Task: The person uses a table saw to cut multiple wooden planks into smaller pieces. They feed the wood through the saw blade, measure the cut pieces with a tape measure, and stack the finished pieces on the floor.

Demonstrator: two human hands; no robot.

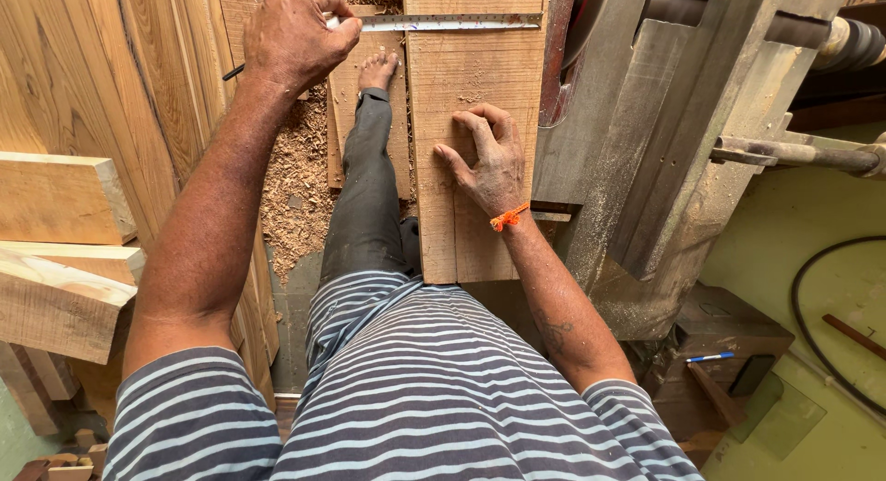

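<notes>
A flat wooden board stands in front of me, leaning out from my waist. My right hand presses flat on its middle, fingers spread, an orange thread at the wrist. My left hand is closed around a tape measure whose steel blade stretches to the right across the board's far end. A dark pencil tip sticks out of the same fist. My bare foot rests on a lower board beside wood shavings.
Wide planks lean at the left, with thick timber blocks stacked below them. A dusty woodworking machine stands at the right. Shavings cover the floor. A black cable and a blue pen lie lower right.
</notes>
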